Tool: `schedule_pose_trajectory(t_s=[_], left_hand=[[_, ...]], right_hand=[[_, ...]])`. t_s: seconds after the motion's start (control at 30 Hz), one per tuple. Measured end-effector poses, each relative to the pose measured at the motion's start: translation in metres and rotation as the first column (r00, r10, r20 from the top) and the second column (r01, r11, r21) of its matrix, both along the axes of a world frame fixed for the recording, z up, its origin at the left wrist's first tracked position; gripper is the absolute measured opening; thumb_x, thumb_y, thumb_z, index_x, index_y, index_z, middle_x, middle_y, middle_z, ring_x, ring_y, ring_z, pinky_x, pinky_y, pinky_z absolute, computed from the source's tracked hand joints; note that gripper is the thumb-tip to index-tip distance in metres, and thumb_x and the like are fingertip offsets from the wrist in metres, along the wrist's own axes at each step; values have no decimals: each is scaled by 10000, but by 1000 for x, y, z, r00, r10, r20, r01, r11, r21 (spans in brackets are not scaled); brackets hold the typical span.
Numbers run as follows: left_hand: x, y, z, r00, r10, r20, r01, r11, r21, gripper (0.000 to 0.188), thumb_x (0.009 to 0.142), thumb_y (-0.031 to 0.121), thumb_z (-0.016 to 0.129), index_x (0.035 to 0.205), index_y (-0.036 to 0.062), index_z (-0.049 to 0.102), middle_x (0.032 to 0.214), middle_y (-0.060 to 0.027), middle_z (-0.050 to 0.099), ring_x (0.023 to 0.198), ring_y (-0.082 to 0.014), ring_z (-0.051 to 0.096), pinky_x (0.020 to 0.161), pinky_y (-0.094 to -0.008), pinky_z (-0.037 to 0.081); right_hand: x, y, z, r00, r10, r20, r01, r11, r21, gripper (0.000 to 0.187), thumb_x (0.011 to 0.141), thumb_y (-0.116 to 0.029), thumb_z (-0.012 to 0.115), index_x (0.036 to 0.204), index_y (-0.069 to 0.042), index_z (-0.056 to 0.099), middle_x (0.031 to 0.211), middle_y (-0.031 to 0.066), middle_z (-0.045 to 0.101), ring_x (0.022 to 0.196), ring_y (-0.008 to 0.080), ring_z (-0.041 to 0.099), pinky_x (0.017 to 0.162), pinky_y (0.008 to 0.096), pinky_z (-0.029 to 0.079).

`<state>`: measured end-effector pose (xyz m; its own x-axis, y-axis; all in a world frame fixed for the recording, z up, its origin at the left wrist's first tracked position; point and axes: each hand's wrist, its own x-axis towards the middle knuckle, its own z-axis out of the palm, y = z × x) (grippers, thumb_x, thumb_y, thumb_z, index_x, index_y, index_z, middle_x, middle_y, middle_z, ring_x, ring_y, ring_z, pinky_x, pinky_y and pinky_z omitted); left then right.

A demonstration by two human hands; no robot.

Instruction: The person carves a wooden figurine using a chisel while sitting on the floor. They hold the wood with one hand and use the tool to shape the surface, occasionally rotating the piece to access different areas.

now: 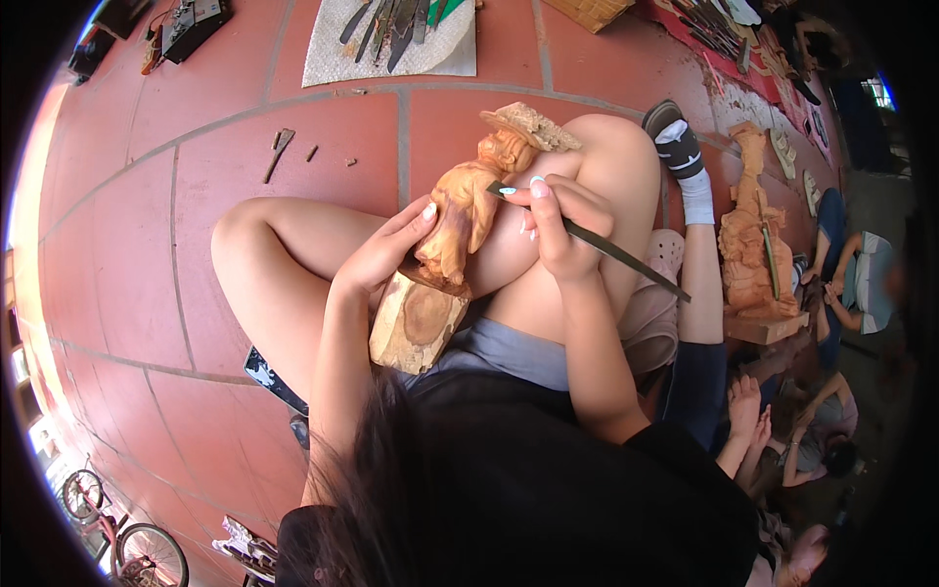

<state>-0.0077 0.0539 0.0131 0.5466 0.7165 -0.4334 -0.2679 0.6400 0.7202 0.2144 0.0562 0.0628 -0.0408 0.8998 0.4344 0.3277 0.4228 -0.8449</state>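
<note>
A carved wooden figure [460, 215] with a wide-brimmed hat lies tilted across my lap, its uncarved block base [419, 323] toward me. My left hand [391, 245] is wrapped round the figure's side, thumb on its body. In my right hand [570, 220] is a thin dark carving chisel [626, 258], gripped like a pen. Its tip meets the figure's upper body below the head, and its long shank sticks out to the lower right. The fingers of my left hand behind the figure are hidden.
Red floor tiles bear a small tool [279, 155] and wood scraps. Ahead, a white mat [323, 54] holds several chisels. A larger wood carving [753, 235] stands at right, near other seated people, a sandalled foot [677, 142] and a pink clog [667, 252]. A bicycle [147, 558] is at lower left.
</note>
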Motion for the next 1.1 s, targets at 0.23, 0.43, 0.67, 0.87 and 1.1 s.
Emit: schedule_pose_trajectory(t_s=[0.23,0.43,0.67,0.87,1.1], left_hand=[[-4,-4,-23,976,176,132,-134,951,-277,600,924,520,631,1276,41,554,1049,-139,684,873,-265,689,815,-420,571],[4,-16,-22,956,226,186,-179,954,-239,556,900,457,664,1221,8,589,1011,-172,687,852,-290,688,784,-418,572],[1,-35,-12,916,394,-74,-390,919,67,654,874,432,725,1265,1,427,1064,-157,614,907,-246,673,740,-357,580],[9,-38,-19,837,526,-153,-486,842,234,690,824,369,790,1231,-31,401,1116,-156,565,969,-213,615,822,-354,535],[5,-36,-23,815,567,-120,-541,818,194,619,835,342,779,1204,-26,443,1069,-136,590,955,-203,625,832,-339,524]], right_hand=[[-1,-9,-13,996,75,48,-79,993,92,335,1012,-145,552,812,52,736,558,28,561,474,85,496,459,252,384],[-8,-62,9,976,89,-200,-120,981,-153,342,999,-244,622,827,22,751,522,17,547,464,57,488,453,244,375],[-24,-89,35,938,336,82,-316,928,-196,260,905,-264,720,894,-3,726,751,124,687,634,230,649,609,346,495],[-41,-83,13,981,192,-30,-191,918,-347,331,936,-272,686,797,29,669,610,112,631,510,180,593,522,332,467],[-38,-116,-1,959,181,219,-188,982,12,298,950,-152,604,706,13,555,632,168,551,526,322,544,515,413,425]])
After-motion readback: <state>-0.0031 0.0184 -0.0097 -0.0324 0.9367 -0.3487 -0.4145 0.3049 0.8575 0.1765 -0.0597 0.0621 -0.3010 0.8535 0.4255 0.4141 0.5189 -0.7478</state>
